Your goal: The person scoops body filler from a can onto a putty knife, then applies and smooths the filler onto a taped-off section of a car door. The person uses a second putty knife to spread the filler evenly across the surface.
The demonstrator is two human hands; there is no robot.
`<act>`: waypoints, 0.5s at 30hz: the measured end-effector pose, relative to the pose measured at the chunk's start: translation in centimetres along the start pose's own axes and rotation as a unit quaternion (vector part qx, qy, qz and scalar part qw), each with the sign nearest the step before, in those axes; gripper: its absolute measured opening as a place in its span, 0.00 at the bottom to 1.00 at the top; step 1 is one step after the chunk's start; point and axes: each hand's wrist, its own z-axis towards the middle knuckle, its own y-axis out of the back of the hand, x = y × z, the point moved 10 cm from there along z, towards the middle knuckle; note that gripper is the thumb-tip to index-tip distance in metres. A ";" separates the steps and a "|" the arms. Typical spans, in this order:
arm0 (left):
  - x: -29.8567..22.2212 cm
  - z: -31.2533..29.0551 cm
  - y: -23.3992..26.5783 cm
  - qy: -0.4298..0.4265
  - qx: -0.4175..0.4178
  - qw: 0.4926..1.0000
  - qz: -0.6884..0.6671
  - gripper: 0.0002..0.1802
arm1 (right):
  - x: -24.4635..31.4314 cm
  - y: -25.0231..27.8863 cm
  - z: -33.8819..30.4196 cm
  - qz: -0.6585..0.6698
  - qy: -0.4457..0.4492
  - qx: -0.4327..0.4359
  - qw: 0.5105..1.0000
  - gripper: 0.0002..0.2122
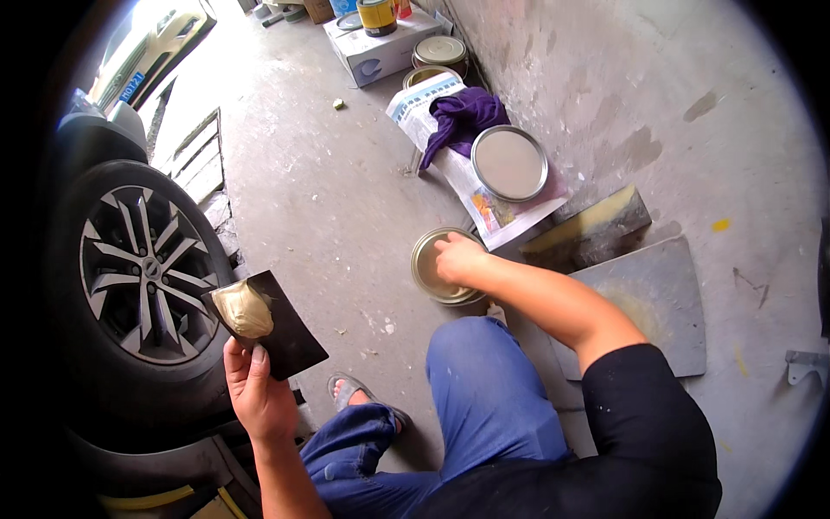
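My left hand pinches the lower edge of a thin dark rectangular board, thumb on top. A thick beige mound of putty sits on the board's upper left part. My right hand reaches over an open round metal can on the floor, its fingers curled down inside the rim. Whatever those fingers hold, if anything, is hidden. Beyond the can, a round metal lid lies on a printed paper sheet, with a purple cloth beside it.
A car wheel stands close on my left. To my right, a grey panel and a stained board rest by the wall. Farther off are a white box with tins on it, a lidded can and another car.
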 end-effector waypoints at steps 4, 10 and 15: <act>-0.1 0.3 0.7 -0.007 -0.004 1.000 0.009 0.19 | -2.2 4.4 -4.9 0.093 -0.078 -0.150 0.981 0.08; 2.4 1.9 0.3 0.037 0.032 0.993 0.112 0.20 | -5.0 9.1 -15.2 0.292 -0.134 -0.390 0.863 0.11; 5.2 2.4 -2.0 0.125 0.101 0.980 0.116 0.18 | -5.0 14.8 -22.1 0.410 -0.086 -0.500 0.758 0.17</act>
